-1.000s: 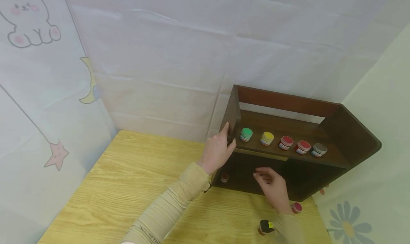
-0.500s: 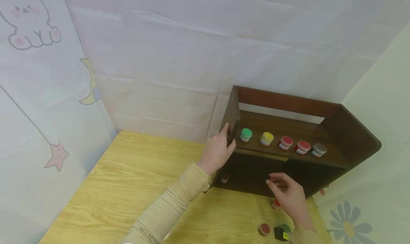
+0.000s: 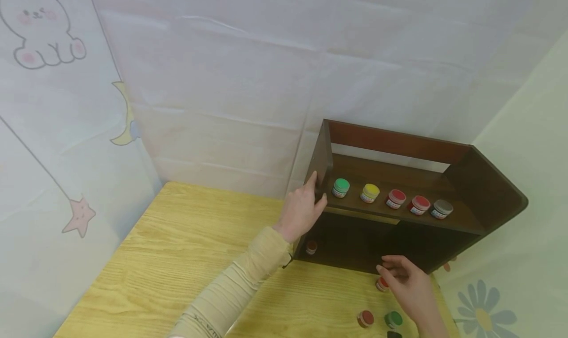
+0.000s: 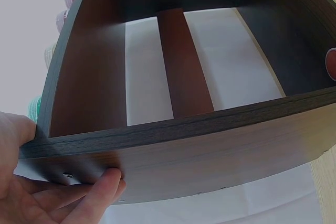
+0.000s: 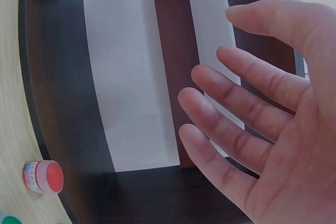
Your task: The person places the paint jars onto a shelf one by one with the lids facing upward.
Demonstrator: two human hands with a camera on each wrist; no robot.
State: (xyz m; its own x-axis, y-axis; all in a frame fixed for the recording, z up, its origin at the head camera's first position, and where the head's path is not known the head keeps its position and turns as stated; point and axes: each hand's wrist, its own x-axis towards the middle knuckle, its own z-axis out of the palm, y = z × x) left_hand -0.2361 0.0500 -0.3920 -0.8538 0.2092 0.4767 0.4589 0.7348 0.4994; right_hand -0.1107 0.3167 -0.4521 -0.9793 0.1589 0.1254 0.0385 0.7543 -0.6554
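My left hand (image 3: 300, 207) holds the left side panel of a dark brown wooden shelf (image 3: 492, 190), thumb at the front edge and fingers against the outer face, as the left wrist view shows. My right hand (image 3: 410, 284) is in front of the lower compartment, holding nothing, fingers loosely bent and spread apart in the right wrist view. Below it, a small red paint jar (image 3: 381, 284) stands on the table just before the shelf. One brownish-red jar (image 3: 311, 248) sits at the left end of the lower compartment.
Along the upper shelf's front stand a green jar (image 3: 341, 187), a yellow jar (image 3: 370, 193), two red ones and a grey-lidded jar (image 3: 442, 209). A dark red jar (image 3: 366, 318) and a dark green jar (image 3: 393, 320) are on the wooden table (image 3: 199, 239). Cloth-covered walls enclose it.
My right hand has drawn back from the lower compartment, to the right and toward me, uncovering jars on the table. My left hand stays on the side panel.
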